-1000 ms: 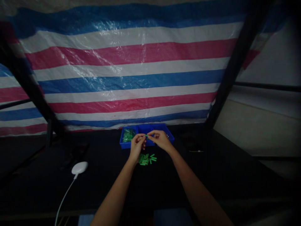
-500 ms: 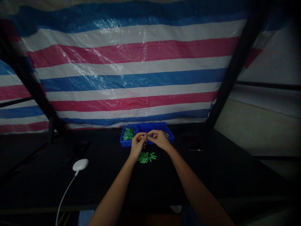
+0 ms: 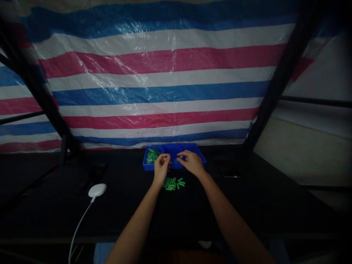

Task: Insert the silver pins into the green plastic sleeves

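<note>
A blue tray (image 3: 149, 167) with compartments lies on the black table; its left compartment holds green pieces in clear plastic (image 3: 153, 154). My left hand (image 3: 161, 165) is over the tray's front edge, fingers pinched together, and what they hold is too small to name. To its right, apart from it, my right hand (image 3: 190, 161) has its thumb and forefinger apart over the tray, covering part of the right compartment. A small green piece (image 3: 175, 160) shows between the hands, at the middle compartment. Several green strips (image 3: 171, 184) lie in a loose pile on the table below the hands.
At the left on the table (image 3: 123, 205) is a white rounded device (image 3: 97, 190) with a cable running to the front edge. Dark flat objects lie on either side. Striped plastic sheeting (image 3: 165, 97) hangs behind, between black posts.
My hands have moved apart, and the right hand's thumb and forefinger have opened. The small green piece now shows between them. The whole view has shifted slightly.
</note>
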Demonstrator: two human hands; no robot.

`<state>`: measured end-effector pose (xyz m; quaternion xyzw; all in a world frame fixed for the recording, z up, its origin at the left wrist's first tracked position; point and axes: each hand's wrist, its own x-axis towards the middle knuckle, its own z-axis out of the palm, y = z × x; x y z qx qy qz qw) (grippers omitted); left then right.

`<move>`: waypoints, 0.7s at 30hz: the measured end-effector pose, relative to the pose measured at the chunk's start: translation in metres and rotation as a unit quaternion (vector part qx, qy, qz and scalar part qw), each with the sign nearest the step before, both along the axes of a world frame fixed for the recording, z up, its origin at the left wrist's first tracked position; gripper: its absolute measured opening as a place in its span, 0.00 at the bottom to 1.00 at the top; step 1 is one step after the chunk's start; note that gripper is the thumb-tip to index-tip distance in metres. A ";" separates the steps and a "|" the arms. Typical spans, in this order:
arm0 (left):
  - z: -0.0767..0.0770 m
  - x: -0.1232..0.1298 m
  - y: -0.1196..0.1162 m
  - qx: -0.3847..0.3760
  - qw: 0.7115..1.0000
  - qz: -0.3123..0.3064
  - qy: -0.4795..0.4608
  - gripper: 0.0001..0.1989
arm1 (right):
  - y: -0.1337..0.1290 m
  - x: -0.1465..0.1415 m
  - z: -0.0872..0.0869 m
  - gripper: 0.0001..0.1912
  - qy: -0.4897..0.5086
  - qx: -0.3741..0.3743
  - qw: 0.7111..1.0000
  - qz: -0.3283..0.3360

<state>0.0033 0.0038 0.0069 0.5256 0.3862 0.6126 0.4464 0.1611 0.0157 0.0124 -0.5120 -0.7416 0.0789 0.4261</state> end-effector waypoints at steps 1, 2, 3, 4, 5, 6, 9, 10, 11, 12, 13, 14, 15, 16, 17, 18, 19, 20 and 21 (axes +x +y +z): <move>0.000 0.000 0.000 0.000 1.000 0.000 -0.001 0.18 | -0.001 0.000 0.001 0.10 0.001 0.001 1.000 0.001; 0.000 0.000 0.000 0.001 1.000 0.001 -0.001 0.18 | -0.002 -0.001 0.003 0.10 0.005 0.000 1.000 0.005; 0.000 0.000 0.000 0.002 1.000 0.003 0.000 0.18 | -0.003 -0.002 0.004 0.09 0.009 -0.003 1.000 0.013; 0.000 0.000 -0.001 0.003 1.000 0.005 0.002 0.18 | -0.005 -0.002 0.006 0.09 0.011 -0.010 1.000 0.026; 0.000 0.000 -0.001 0.004 1.000 0.006 0.003 0.18 | -0.006 -0.003 0.007 0.09 0.011 -0.022 0.999 0.044; 0.000 0.000 -0.001 0.006 1.000 0.006 0.005 0.18 | -0.008 -0.004 0.008 0.09 0.007 -0.039 0.997 0.068; -0.001 -0.001 -0.001 0.013 1.000 0.003 0.011 0.17 | -0.011 -0.007 0.007 0.09 -0.032 -0.100 0.982 0.157; -0.001 -0.001 -0.002 0.015 1.000 0.003 0.013 0.17 | -0.012 -0.007 0.006 0.09 -0.050 -0.121 0.974 0.187; -0.001 -0.001 -0.002 0.017 1.000 0.003 0.015 0.16 | -0.013 -0.007 0.004 0.09 -0.065 -0.140 0.965 0.212; -0.001 -0.001 -0.002 0.018 1.000 0.003 0.018 0.16 | -0.013 -0.007 0.002 0.10 -0.077 -0.157 0.957 0.231; -0.001 -0.001 -0.002 0.019 1.000 0.002 0.021 0.16 | -0.013 -0.007 0.000 0.11 -0.085 -0.171 0.950 0.245; -0.001 0.000 -0.002 0.020 1.000 0.001 0.023 0.16 | -0.012 -0.007 -0.003 0.11 -0.090 -0.183 0.945 0.254; -0.001 0.000 -0.003 0.020 0.999 -0.001 0.025 0.16 | -0.012 -0.006 -0.005 0.12 -0.094 -0.191 0.942 0.260; -0.001 0.000 -0.003 0.020 0.999 -0.004 0.026 0.16 | -0.011 -0.006 -0.007 0.12 -0.097 -0.197 0.940 0.263; -0.001 0.000 -0.003 0.020 0.999 -0.007 0.026 0.16 | -0.010 -0.005 -0.009 0.12 -0.100 -0.200 0.938 0.265; -0.001 0.000 -0.003 0.020 0.999 -0.010 0.026 0.16 | -0.009 -0.005 -0.011 0.12 -0.103 -0.202 0.937 0.267; -0.001 0.000 -0.003 0.020 0.999 -0.011 0.026 0.16 | -0.008 -0.005 -0.013 0.12 -0.105 -0.202 0.936 0.268; -0.001 0.000 -0.003 0.020 0.999 -0.012 0.028 0.16 | -0.007 -0.006 -0.014 0.12 -0.103 -0.202 0.937 0.267; -0.001 0.001 -0.003 0.020 0.999 -0.014 0.029 0.16 | -0.006 -0.006 -0.015 0.11 -0.100 -0.201 0.938 0.265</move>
